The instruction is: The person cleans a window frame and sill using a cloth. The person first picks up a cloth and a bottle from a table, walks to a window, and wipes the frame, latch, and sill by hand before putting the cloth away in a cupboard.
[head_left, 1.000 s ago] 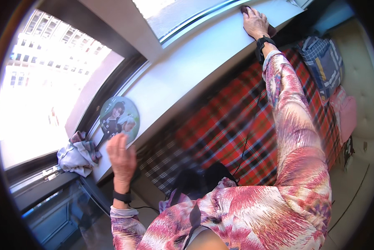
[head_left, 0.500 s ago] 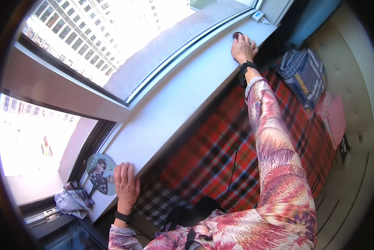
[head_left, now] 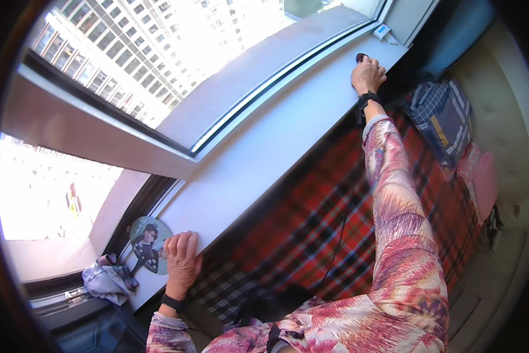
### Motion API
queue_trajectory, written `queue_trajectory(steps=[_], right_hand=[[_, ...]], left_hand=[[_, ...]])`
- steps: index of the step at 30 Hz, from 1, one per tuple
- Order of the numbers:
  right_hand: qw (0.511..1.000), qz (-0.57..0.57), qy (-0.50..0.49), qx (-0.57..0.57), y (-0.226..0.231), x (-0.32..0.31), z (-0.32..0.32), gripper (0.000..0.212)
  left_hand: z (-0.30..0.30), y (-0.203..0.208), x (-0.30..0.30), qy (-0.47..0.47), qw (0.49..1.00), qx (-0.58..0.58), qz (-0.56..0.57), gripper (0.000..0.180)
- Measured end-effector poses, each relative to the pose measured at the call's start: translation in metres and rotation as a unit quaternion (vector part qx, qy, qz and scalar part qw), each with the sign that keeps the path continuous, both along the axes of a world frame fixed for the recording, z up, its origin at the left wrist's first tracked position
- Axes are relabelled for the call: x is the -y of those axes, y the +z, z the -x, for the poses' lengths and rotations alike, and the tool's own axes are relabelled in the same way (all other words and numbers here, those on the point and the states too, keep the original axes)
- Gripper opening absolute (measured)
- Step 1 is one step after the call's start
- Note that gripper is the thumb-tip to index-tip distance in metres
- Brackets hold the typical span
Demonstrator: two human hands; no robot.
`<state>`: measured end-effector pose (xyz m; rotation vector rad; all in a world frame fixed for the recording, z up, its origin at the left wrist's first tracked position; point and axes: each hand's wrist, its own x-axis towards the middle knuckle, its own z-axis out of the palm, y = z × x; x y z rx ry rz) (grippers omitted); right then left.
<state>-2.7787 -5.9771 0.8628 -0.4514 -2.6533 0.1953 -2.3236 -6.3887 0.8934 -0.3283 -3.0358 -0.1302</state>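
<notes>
Along a white window sill [head_left: 258,141], my right arm reaches to the far right end. There my right hand [head_left: 368,76] closes its fingers on a small, dark reddish-brown rounded object [head_left: 360,57], held low at the sill; its exact kind is unclear. My left hand [head_left: 182,262] lies on the near part of the sill, fingers stretched and palm down, with nothing visible in it. Beside those fingers is a round hand fan [head_left: 149,244] with a printed picture and a dark handle, its right edge partly behind the hand.
A small white-and-blue box [head_left: 382,31] stands at the sill's far corner. Crumpled grey cloth [head_left: 108,279] lies at the left end. Below the sill are a red plaid bedcover [head_left: 311,223], a folded blue-grey checked fabric [head_left: 441,120] and pink cloth [head_left: 479,176].
My right hand has slid slightly toward the white-and-blue box, its fingers more curled around the dark object. My left hand stays by the fan. The whole view has shifted a little.
</notes>
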Motion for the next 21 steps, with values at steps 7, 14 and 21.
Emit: queue_trajectory(steps=[7, 14, 21], right_hand=[[0.98, 0.151, 0.062, -0.113, -0.012, -0.021, 0.014, 0.028], [0.958, 0.115, 0.088, -0.247, -0.004, -0.027, 0.082, 0.026], [0.96, 0.057, 0.138, -0.235, -0.034, -0.058, 0.147, 0.027]], left_hand=[[0.001, 0.002, 0.0, -0.006, 1.0, -0.007, -0.016, 0.064], [0.0, 0.002, 0.001, 0.001, 1.0, 0.012, 0.005, 0.062], [0.007, -0.002, -0.003, 0.013, 0.999, 0.043, 0.015, 0.06]])
